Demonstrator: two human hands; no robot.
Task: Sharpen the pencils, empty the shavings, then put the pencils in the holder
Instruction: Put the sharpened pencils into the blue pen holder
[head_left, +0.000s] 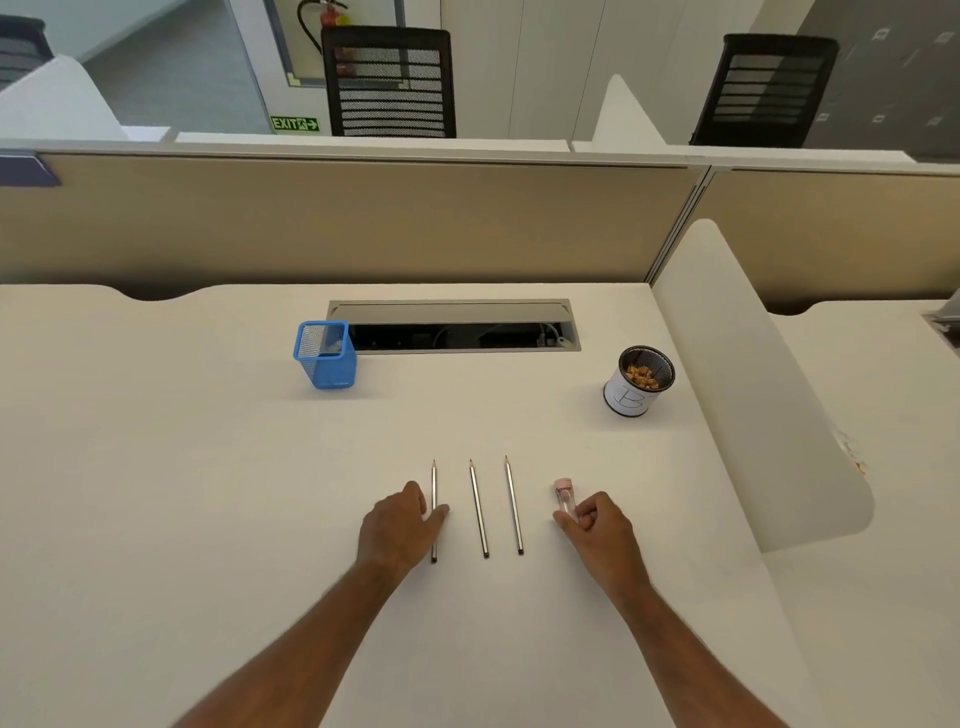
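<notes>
Near the desk's front edge my left hand (402, 525) rests with fingers laid loosely on the left pencil (434, 512), not yet gripping, while my right hand (592, 522) pinches the small clear sharpener (565, 496) with its pink cap. Risk: the slim, smooth pencils could roll if nudged, and the light sharpener could slip and spill. Further back stand the round cup (638, 384) holding shavings toward the right edge and the blue mesh holder (326, 356) left of centre.

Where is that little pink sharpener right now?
In the head view, the sharpener lies on the desk just right of the three pencils, with the right hand pinching its near end.
</notes>
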